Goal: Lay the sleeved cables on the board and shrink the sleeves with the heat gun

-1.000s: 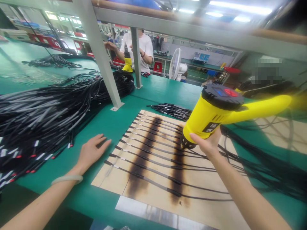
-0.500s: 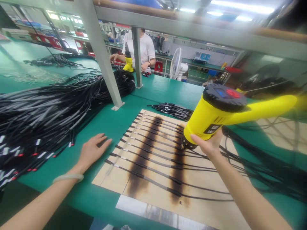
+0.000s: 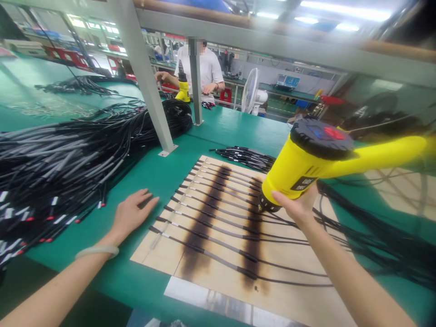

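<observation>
Showing my green table (image 3: 85, 254) from above, with a steel upright post (image 3: 146, 91) rising from its far half. A heavy bundle of black cables (image 3: 61, 159) fills the table's left side, its white-banded, red-tipped ends (image 3: 34, 222) lying toward the near edge. Beyond the bundle, a co-worker (image 3: 200, 68) stands at the far end with a second yellow heat gun (image 3: 183, 88) upright on the table. Over the last second that person's hands shift, while my own hands and tool hold nearly the same places.

Centre right on the table lies a scorched wooden board (image 3: 153, 259), with a small bunch of cables (image 3: 243, 158) just past its far edge. Across the board runs a parallel row of black cables (image 3: 211, 240) with dark sleeves, their tails trailing off to the right. Two brown burn bands (image 3: 204, 227) cross the row.

My right hand (image 3: 296, 206) is closed around the barrel of a yellow heat gun (image 3: 301, 168) and carries it clear of the board. Its dark nozzle (image 3: 267, 205) points down at the far part of the right-hand band, close above the cables; I cannot tell whether it touches them. My left hand (image 3: 131, 213) lies open and empty on the table, just beside the board's left edge, a pale bangle (image 3: 97, 252) on the wrist.
</observation>
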A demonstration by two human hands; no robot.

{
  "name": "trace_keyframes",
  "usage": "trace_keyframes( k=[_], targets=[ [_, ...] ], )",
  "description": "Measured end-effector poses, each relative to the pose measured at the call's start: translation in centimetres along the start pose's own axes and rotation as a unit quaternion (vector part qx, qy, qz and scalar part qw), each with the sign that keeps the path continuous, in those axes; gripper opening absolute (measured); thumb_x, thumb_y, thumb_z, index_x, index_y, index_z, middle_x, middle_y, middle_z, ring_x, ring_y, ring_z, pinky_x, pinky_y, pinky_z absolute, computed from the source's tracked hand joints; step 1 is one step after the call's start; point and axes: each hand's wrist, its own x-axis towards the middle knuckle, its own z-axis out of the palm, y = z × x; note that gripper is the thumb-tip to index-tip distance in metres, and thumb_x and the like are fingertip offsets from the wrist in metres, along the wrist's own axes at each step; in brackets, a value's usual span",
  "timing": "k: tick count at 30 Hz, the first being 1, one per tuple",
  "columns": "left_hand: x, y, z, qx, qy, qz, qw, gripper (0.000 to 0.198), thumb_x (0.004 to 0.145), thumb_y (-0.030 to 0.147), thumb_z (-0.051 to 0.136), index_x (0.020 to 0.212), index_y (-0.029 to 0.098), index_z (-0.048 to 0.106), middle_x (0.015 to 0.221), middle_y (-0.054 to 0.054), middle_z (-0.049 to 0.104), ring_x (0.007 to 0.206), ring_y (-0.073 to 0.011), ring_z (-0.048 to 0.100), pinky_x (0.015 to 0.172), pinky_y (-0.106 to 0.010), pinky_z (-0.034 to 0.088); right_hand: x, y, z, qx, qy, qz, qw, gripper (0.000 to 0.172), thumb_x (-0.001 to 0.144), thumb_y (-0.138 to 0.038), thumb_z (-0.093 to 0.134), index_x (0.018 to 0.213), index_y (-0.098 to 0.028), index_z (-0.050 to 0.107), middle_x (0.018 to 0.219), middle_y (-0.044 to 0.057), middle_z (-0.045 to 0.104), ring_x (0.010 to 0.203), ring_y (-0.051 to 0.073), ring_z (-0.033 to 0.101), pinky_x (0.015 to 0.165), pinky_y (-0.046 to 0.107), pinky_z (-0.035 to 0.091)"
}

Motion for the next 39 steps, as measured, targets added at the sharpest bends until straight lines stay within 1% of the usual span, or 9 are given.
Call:
trace_keyframes(
  k=[9,16,19,22,24,26,32,36,39],
  targets=[
    [0.0,0.1,-0.1,0.000,0.001,0.004,1.000,0.053,0.077,0.057,0.046,0.096,0.014,0.069,0.118,-0.011,0.061,0.115,-0.0262,0.053,0.092,-0.035,0.047,0.0,-0.3,0.1,0.016,-0.011,-0.010,1.000,0.052,0.051,-0.020,0.082,0.096,-0.020,0.056,0.084,0.004,0.067,0.069,0.023,0.066,0.059,0.034,0.059],
    [0.0,0.2,-0.2,-0.002,-0.007,-0.005,1.000,0.055,0.076,0.059,0.046,0.097,0.013,0.069,0.119,-0.012,0.061,0.116,-0.0263,0.052,0.093,-0.036,0.046,-0.4,-0.2,-0.1,0.018,-0.008,0.022,1.000,0.054,0.050,-0.020,0.082,0.097,-0.019,0.056,0.085,0.004,0.067,0.071,0.025,0.065,0.061,0.039,0.059],
    [0.0,0.3,-0.2,0.000,-0.013,-0.009,1.000,0.056,0.075,0.060,0.045,0.097,0.015,0.069,0.120,-0.011,0.060,0.116,-0.0265,0.052,0.093,-0.037,0.046,-0.8,-1.1,0.8,0.021,-0.020,0.026,0.999,0.050,0.053,-0.023,0.080,0.096,-0.020,0.057,0.085,0.004,0.066,0.071,0.025,0.065,0.062,0.041,0.058],
    [0.1,0.3,-0.2,0.001,-0.010,-0.006,1.000,0.056,0.075,0.060,0.045,0.097,0.014,0.069,0.119,-0.011,0.061,0.116,-0.0268,0.052,0.093,-0.037,0.047,-1.0,-2.4,2.1,0.051,-0.053,-0.005,0.997,0.041,0.056,-0.024,0.078,0.091,-0.021,0.057,0.078,0.004,0.067,0.063,0.024,0.064,0.055,0.037,0.058],
    [0.1,0.2,-0.1,0.002,-0.007,-0.003,1.000,0.056,0.075,0.059,0.045,0.097,0.014,0.069,0.119,-0.011,0.061,0.116,-0.0267,0.052,0.094,-0.037,0.046,-1.2,-3.0,2.5,0.059,-0.070,-0.019,0.996,0.040,0.057,-0.023,0.077,0.091,-0.021,0.056,0.074,0.003,0.067,0.060,0.023,0.064,0.052,0.036,0.057],
    [0.1,0.1,0.0,0.003,-0.006,0.000,1.000,0.055,0.076,0.059,0.045,0.097,0.014,0.069,0.119,-0.011,0.061,0.115,-0.0265,0.052,0.093,-0.037,0.047,-1.3,-3.0,2.2,0.053,-0.073,-0.011,0.996,0.043,0.056,-0.023,0.078,0.092,-0.021,0.055,0.073,0.004,0.067,0.059,0.024,0.064,0.051,0.036,0.057],
    [0.0,0.2,0.0,0.002,-0.006,-0.003,1.000,0.058,0.075,0.060,0.044,0.096,0.013,0.069,0.118,-0.013,0.061,0.115,-0.0268,0.052,0.094,-0.037,0.046,-1.3,-1.9,0.2,0.005,-0.032,0.034,0.999,0.048,0.049,-0.022,0.080,0.090,-0.020,0.056,0.081,0.005,0.067,0.064,0.026,0.064,0.055,0.041,0.057],
    [0.1,0.4,-0.1,0.003,-0.015,-0.010,1.000,0.058,0.075,0.061,0.044,0.097,0.014,0.069,0.120,-0.012,0.060,0.116,-0.0267,0.052,0.097,-0.039,0.044,-1.1,-1.6,0.1,0.034,-0.038,0.049,0.998,0.051,0.052,-0.022,0.079,0.097,-0.020,0.054,0.083,0.005,0.067,0.066,0.025,0.065,0.058,0.041,0.058],
    [0.1,0.4,-0.1,0.005,-0.015,-0.007,1.000,0.057,0.075,0.060,0.044,0.097,0.014,0.069,0.120,-0.012,0.060,0.116,-0.0269,0.052,0.099,-0.040,0.042,-1.2,-1.2,0.1,0.033,-0.027,0.046,0.998,0.055,0.051,-0.021,0.081,0.098,-0.020,0.054,0.085,0.003,0.066,0.070,0.025,0.064,0.063,0.042,0.058]
  ],
)
